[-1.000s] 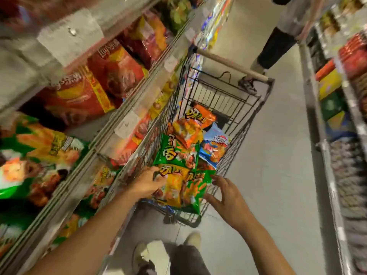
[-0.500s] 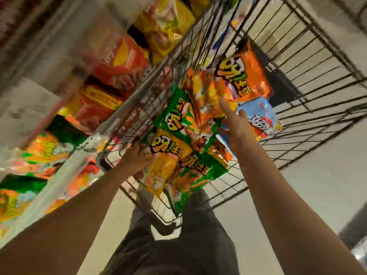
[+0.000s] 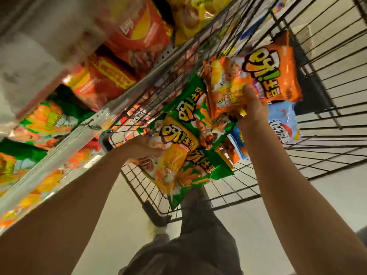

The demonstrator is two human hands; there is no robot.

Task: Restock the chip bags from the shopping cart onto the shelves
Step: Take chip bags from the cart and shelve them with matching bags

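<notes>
Head view: both hands grip chip bags in the cart, left hand yellow bag, right hand orange bag.

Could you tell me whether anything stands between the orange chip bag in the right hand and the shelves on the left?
Yes. The cart's wire side wall rises between the orange bag gripped by the right hand and the shelves, so the bag must be lifted over it.
</notes>
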